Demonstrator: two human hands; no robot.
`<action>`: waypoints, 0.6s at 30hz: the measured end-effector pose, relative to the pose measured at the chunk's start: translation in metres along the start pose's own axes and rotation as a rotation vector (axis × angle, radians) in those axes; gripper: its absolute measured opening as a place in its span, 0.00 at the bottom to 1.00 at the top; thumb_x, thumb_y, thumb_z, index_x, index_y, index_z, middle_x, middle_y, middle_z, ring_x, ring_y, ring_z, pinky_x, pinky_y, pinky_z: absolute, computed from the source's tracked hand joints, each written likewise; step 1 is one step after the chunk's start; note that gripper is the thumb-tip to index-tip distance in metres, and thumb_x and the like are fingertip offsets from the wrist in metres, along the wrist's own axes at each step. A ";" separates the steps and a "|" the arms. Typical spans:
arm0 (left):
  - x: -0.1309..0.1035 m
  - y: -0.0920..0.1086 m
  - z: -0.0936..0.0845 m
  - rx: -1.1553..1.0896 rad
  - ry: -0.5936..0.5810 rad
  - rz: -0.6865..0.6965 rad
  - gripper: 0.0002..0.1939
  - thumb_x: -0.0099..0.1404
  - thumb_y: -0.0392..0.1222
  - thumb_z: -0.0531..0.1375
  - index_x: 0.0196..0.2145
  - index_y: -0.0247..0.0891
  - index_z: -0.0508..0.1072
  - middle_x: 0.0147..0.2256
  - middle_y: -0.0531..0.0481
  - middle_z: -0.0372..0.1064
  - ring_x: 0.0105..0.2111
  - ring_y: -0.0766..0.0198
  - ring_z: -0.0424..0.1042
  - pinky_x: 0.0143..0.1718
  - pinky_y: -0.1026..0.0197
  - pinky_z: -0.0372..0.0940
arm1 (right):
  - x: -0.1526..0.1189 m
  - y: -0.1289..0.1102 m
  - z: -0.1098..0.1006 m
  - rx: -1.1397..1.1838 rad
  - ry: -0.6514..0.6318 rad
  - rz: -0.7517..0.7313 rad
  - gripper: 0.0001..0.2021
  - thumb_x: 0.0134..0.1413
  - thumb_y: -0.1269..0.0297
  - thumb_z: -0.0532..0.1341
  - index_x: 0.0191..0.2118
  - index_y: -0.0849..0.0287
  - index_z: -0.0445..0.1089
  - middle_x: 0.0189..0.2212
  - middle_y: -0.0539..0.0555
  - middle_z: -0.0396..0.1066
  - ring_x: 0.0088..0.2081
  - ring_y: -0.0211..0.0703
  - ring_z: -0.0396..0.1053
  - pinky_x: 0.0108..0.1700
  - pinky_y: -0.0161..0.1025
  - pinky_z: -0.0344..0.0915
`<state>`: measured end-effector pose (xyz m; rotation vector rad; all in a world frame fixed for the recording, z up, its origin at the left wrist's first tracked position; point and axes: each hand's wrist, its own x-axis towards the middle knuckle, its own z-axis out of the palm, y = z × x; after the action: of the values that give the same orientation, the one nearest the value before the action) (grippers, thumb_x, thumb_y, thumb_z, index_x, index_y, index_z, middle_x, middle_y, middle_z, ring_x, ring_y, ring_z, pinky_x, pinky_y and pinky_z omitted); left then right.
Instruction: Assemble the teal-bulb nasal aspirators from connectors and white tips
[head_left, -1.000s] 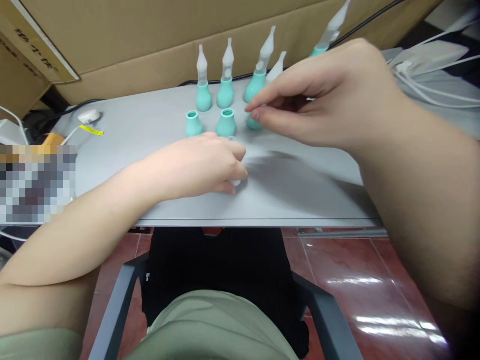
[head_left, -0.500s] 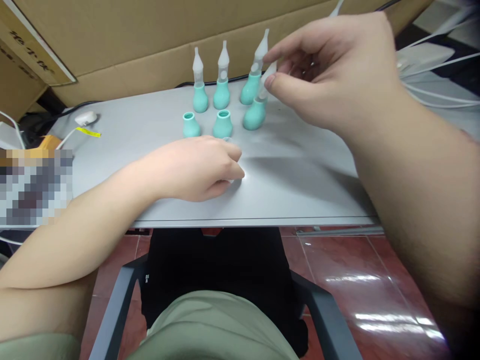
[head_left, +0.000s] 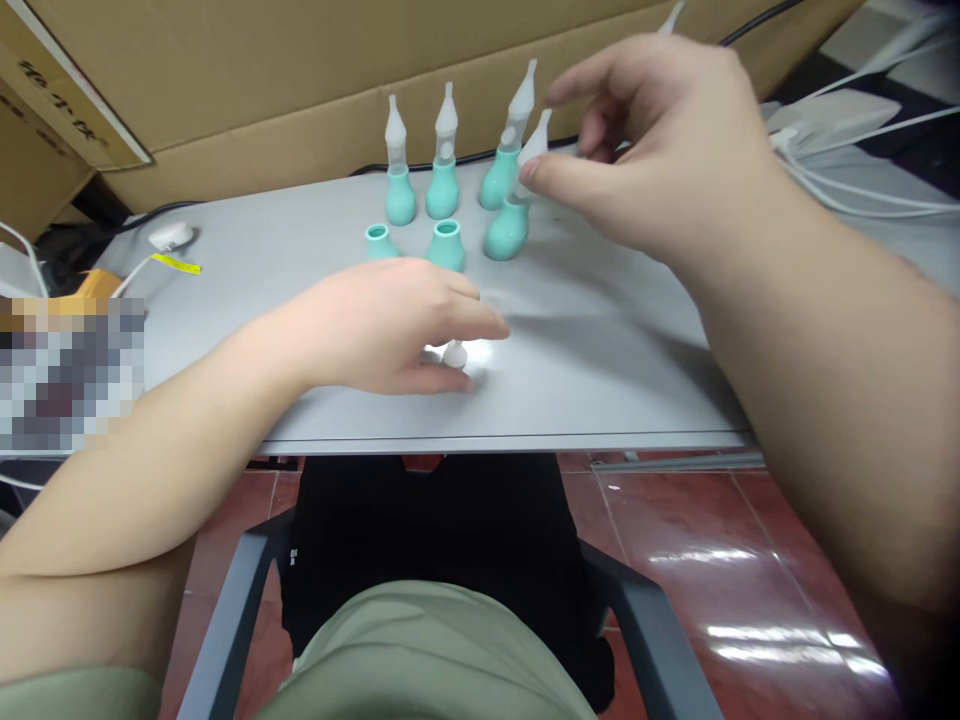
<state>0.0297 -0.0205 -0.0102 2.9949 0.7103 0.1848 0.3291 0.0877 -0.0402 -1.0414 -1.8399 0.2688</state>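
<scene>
My right hand (head_left: 660,160) has its fingers spread beside an assembled nasal aspirator (head_left: 507,230), a teal bulb with a clear tube and white tip, tilted on the table. The thumb overlaps its tip; whether they touch I cannot tell. Behind stand three more assembled nasal aspirators, at left (head_left: 400,195), middle (head_left: 443,188) and right (head_left: 500,178). My left hand (head_left: 382,325) is low over the table, thumb and fingers apart around a small white piece (head_left: 454,354); more pieces are partly hidden under the palm. Two open teal bulbs (head_left: 448,245), (head_left: 380,240) stand just beyond it.
A cardboard wall (head_left: 300,90) rises behind the grey table (head_left: 600,380). White cables (head_left: 862,195) lie at the right. A white plug-like piece (head_left: 171,236) and a cable with a yellow tag (head_left: 177,265) are at the left. Another white tip (head_left: 671,18) shows behind my right hand.
My right hand's fingers have spread away from the front nasal aspirator, which stays on the table. My left thumb and fingers have parted, showing the white piece between them.
</scene>
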 end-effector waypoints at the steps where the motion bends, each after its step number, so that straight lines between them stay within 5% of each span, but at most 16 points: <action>1: -0.001 0.000 -0.001 -0.016 0.040 0.002 0.18 0.82 0.44 0.71 0.65 0.46 0.92 0.42 0.45 0.88 0.44 0.47 0.88 0.45 0.50 0.72 | 0.001 0.005 0.001 0.010 -0.023 -0.012 0.19 0.62 0.75 0.86 0.51 0.45 0.90 0.31 0.47 0.68 0.30 0.43 0.59 0.39 0.48 0.65; 7: -0.003 -0.006 -0.003 -0.082 0.224 -0.052 0.22 0.82 0.58 0.71 0.66 0.50 0.93 0.37 0.46 0.84 0.41 0.47 0.87 0.48 0.47 0.74 | 0.003 0.017 0.008 0.042 -0.079 -0.026 0.14 0.61 0.73 0.84 0.36 0.46 0.84 0.37 0.51 0.82 0.33 0.44 0.71 0.37 0.47 0.67; 11: 0.001 -0.010 0.001 -0.048 0.357 -0.089 0.18 0.84 0.58 0.66 0.56 0.51 0.94 0.36 0.44 0.83 0.41 0.47 0.86 0.45 0.45 0.73 | -0.002 -0.001 0.006 0.061 -0.130 0.083 0.14 0.56 0.80 0.78 0.36 0.50 0.83 0.38 0.51 0.83 0.35 0.43 0.74 0.43 0.48 0.69; 18: 0.006 -0.015 0.007 -0.097 0.632 -0.113 0.14 0.81 0.51 0.67 0.46 0.48 0.94 0.32 0.47 0.83 0.35 0.53 0.81 0.46 0.47 0.76 | -0.010 -0.009 0.002 0.152 -0.122 0.078 0.12 0.53 0.75 0.80 0.35 0.50 0.83 0.35 0.51 0.81 0.36 0.47 0.73 0.44 0.50 0.67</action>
<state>0.0291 -0.0048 -0.0177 2.7775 0.8710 1.1503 0.3243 0.0751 -0.0423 -1.0103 -1.8575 0.5210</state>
